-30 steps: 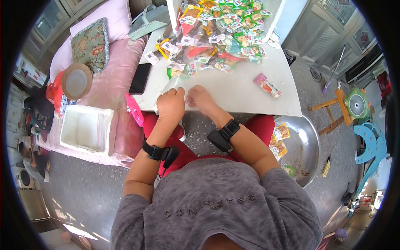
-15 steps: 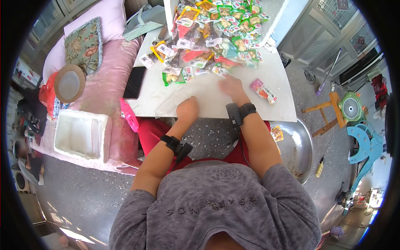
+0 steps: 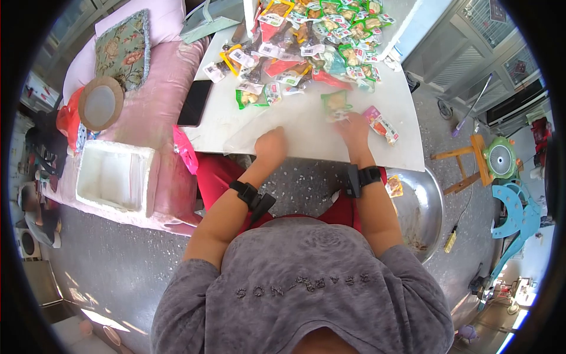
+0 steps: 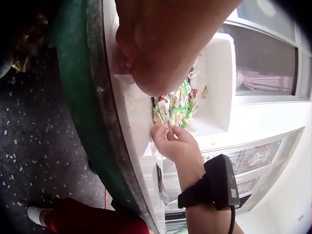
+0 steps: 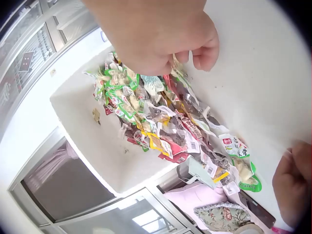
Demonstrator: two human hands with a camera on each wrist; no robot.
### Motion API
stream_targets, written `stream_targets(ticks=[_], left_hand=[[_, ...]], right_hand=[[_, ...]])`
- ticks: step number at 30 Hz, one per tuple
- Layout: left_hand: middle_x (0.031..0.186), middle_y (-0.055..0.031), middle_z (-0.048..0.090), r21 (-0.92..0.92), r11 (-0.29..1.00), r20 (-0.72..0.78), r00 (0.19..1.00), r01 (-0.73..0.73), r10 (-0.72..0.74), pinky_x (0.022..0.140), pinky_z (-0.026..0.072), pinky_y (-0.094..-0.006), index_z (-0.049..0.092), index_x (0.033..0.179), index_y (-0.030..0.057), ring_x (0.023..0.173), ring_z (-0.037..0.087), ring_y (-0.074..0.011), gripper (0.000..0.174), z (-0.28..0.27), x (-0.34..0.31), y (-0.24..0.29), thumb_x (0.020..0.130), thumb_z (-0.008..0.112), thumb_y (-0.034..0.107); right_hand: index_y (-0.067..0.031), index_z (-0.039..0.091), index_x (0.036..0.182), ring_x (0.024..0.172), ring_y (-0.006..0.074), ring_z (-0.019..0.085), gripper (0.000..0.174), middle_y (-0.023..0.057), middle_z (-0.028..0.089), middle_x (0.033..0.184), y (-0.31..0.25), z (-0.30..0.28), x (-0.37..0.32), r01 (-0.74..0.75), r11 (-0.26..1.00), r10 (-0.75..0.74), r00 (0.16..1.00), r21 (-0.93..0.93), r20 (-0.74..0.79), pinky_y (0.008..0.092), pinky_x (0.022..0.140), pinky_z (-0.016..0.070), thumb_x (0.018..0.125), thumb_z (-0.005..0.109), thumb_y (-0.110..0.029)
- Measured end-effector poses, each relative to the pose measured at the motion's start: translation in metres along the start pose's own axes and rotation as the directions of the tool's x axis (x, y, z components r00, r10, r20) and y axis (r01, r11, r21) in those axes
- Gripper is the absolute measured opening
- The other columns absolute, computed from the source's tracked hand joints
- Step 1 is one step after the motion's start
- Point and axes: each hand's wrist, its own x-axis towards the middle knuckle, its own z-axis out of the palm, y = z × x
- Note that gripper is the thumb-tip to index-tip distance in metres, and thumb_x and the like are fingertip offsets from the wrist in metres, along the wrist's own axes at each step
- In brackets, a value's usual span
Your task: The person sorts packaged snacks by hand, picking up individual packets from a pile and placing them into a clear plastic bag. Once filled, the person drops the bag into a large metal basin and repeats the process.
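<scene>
My right hand (image 3: 355,133) pinches a green-edged snack packet (image 3: 336,105), blurred, low over the white table (image 3: 309,138). The left wrist view shows that hand's thumb and fingertips closed on the packet's near end. My left hand (image 3: 271,146) is at the table's front edge, fingers curled on a clear plastic bag (image 3: 239,137) that lies flat to its left. A pink-and-white packet (image 3: 382,125) lies just right of my right hand. Beyond both hands spreads a heap of snack packets (image 3: 295,50), with one green-edged packet (image 3: 252,96) at its near left.
A white foam box (image 3: 407,23) on its side holds the back of the heap. A black phone (image 3: 195,103) lies at the table's left edge. Below to the right stands a metal basin (image 3: 427,215). Another foam box (image 3: 147,177) sits on the pink-covered seat (image 3: 162,106).
My right hand left the left hand, reached to the heap, and came back toward the right with a green-edged packet. The left hand moved slightly right, and the bag now lies flat.
</scene>
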Motion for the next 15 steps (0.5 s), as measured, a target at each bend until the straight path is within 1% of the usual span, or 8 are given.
stream_targets(ticks=[4, 5, 7, 10, 12, 13, 14, 15], left_hand=[[0.073, -0.0169, 0.055, -0.089, 0.995, -0.037, 0.998, 0.041, -0.045, 0.060, 0.0407, -0.0413, 0.049, 0.080, 0.0040, 0.068, 0.053, -0.0327, 0.017, -0.006, 0.000, 0.002, 0.075, 0.042, 0.019], [0.075, -0.0166, 0.055, -0.090, 0.995, -0.059, 0.997, 0.051, -0.057, 0.061, 0.0411, -0.0412, 0.049, 0.081, 0.0046, 0.069, 0.053, -0.0324, 0.017, -0.011, 0.002, 0.001, 0.075, 0.041, 0.019], [0.078, -0.0161, 0.056, -0.091, 0.994, -0.106, 0.991, 0.067, -0.076, 0.063, 0.0419, -0.0411, 0.049, 0.082, 0.0056, 0.071, 0.054, -0.0318, 0.018, -0.032, 0.012, -0.006, 0.075, 0.039, 0.019], [0.071, -0.0175, 0.055, -0.079, 0.992, -0.252, 0.961, 0.100, -0.117, 0.059, 0.0406, -0.0428, 0.050, 0.081, 0.0068, 0.067, 0.053, -0.0335, 0.017, -0.086, 0.027, -0.017, 0.074, 0.042, 0.020], [0.067, -0.0145, 0.055, 0.119, 0.991, -0.443, 0.897, 0.059, -0.001, 0.054, 0.0407, -0.0431, 0.048, 0.075, 0.0060, 0.062, 0.053, -0.0322, 0.014, -0.128, 0.032, -0.020, 0.073, 0.043, 0.018], [0.063, -0.0125, 0.053, 0.254, 0.967, -0.516, 0.848, 0.019, 0.118, 0.049, 0.0412, -0.0412, 0.047, 0.071, 0.0056, 0.059, 0.053, -0.0309, 0.011, -0.147, 0.032, -0.018, 0.072, 0.044, 0.016], [0.061, -0.0108, 0.053, 0.362, 0.932, -0.536, 0.823, 0.021, 0.190, 0.047, 0.0417, -0.0387, 0.047, 0.069, 0.0062, 0.055, 0.054, -0.0292, 0.008, -0.164, 0.029, -0.012, 0.071, 0.044, 0.013], [0.062, -0.0104, 0.053, 0.401, 0.916, -0.527, 0.826, 0.033, 0.201, 0.046, 0.0420, -0.0379, 0.047, 0.068, 0.0065, 0.054, 0.054, -0.0286, 0.007, -0.173, 0.027, -0.006, 0.071, 0.045, 0.013]], right_hand=[[-0.0001, 0.043, 0.073, 0.065, 0.0206, 0.053, 0.003, 0.0105, 0.050, 0.076, -0.029, -0.016, -0.019, 0.029, 0.965, -0.006, 0.996, 0.262, -0.088, 0.0314, 0.055, 0.0447, 0.070, 0.045, 0.000], [0.0006, 0.044, 0.070, 0.063, 0.0171, 0.054, 0.003, 0.0091, 0.051, 0.072, -0.035, -0.016, -0.023, 0.102, 0.964, -0.076, 0.991, 0.245, -0.113, 0.0296, 0.055, 0.0451, 0.069, 0.043, 0.003], [0.0005, 0.045, 0.071, 0.063, 0.0166, 0.054, 0.005, 0.0087, 0.051, 0.073, -0.040, -0.020, -0.029, 0.100, 0.976, -0.070, 0.985, 0.193, -0.158, 0.0287, 0.055, 0.0453, 0.069, 0.042, 0.004], [0.0004, 0.046, 0.072, 0.064, 0.0163, 0.054, 0.006, 0.0083, 0.052, 0.073, -0.043, -0.026, -0.033, 0.094, 0.985, -0.071, 0.984, 0.141, -0.161, 0.0280, 0.056, 0.0457, 0.070, 0.042, 0.004], [0.0010, 0.046, 0.074, 0.065, 0.0168, 0.054, 0.006, 0.0086, 0.052, 0.074, -0.038, -0.032, -0.031, 0.080, 0.983, -0.061, 0.991, 0.164, -0.120, 0.0284, 0.057, 0.0461, 0.071, 0.042, 0.004], [0.0016, 0.046, 0.075, 0.066, 0.0172, 0.055, 0.006, 0.0090, 0.052, 0.075, -0.030, -0.038, -0.027, 0.068, 0.978, -0.052, 0.995, 0.198, -0.088, 0.0289, 0.057, 0.0463, 0.071, 0.042, 0.003], [0.0022, 0.046, 0.077, 0.066, 0.0177, 0.055, 0.006, 0.0095, 0.052, 0.076, -0.025, -0.043, -0.024, 0.055, 0.971, -0.044, 0.997, 0.231, -0.056, 0.0294, 0.058, 0.0465, 0.072, 0.042, 0.003], [0.0029, 0.045, 0.079, 0.067, 0.0183, 0.055, 0.007, 0.0102, 0.052, 0.077, -0.022, -0.045, -0.025, 0.029, 0.972, -0.018, 0.999, 0.235, -0.049, 0.0302, 0.059, 0.0468, 0.073, 0.041, 0.003]])
